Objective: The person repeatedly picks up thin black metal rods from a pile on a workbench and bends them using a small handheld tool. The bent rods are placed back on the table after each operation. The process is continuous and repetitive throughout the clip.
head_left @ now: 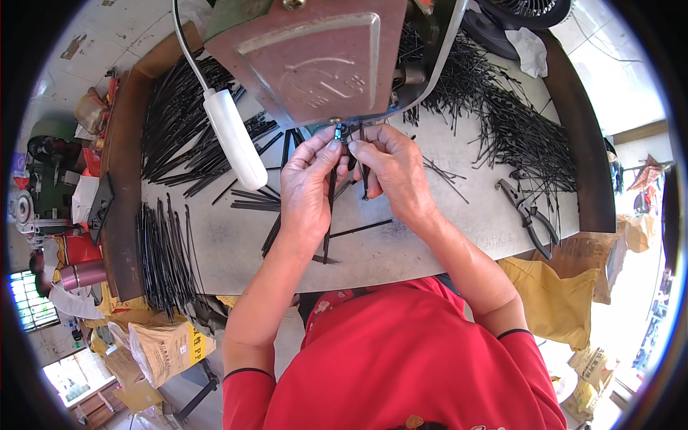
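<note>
Both of my hands meet just below the head of a bench machine (315, 68) with a reddish-brown cover. My left hand (308, 183) is closed, thumb against fingers, on a long thin black rod (330, 215) that hangs down toward the table's front edge. Close beside it, my right hand (394, 165) pinches a shorter black rod (365, 175) between thumb and fingers. The upper ends of both rods come together at the fingertips under the machine; fingers partly hide how they join. Several loose black rods (258, 201) lie next to my left hand.
Bundles of black rods cover the table (459, 244) at the far left, near left and far right. Black-handled pliers (530, 215) lie at the right. A white lamp (235, 140) hangs left of the machine. Brown raised sides (122, 193) border the table; a fan (519, 14) stands behind.
</note>
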Motion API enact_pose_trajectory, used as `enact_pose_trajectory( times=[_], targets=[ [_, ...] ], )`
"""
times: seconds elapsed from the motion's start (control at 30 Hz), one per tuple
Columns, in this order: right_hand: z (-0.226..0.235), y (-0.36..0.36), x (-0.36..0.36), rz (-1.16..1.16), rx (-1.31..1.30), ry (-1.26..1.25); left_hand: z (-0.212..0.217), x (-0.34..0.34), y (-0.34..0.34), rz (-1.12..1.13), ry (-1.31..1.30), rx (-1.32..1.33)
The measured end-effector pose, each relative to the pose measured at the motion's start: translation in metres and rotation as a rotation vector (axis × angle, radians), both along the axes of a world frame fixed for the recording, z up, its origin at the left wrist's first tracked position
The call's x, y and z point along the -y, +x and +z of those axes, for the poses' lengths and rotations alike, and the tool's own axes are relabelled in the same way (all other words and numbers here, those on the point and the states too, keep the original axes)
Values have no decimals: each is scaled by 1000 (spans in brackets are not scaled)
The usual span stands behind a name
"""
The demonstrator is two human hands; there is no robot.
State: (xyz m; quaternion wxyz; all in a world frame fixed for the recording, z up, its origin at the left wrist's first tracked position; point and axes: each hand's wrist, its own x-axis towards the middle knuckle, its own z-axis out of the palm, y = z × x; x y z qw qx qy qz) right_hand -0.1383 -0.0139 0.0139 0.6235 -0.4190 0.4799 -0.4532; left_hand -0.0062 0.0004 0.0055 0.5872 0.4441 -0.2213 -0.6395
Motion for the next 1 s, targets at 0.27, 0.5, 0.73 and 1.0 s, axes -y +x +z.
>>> enact_pose_trajectory(
  times=[0.27, 0.5, 0.73, 1.0],
  targets=[
    [4, 4, -4, -3, -98, -28, -6, -1, -5, 26, -51, -11],
    [0, 7, -3, -54, -74, -69, -7, -1, -8, 46, -60, -44],
    [-2, 10, -5, -87, -73, -85, -6, -3, -12, 58, -63, -33],
    [0, 9, -2, -65, -97, -50, -6, -2, -10, 46, -56, -5]
  ],
)
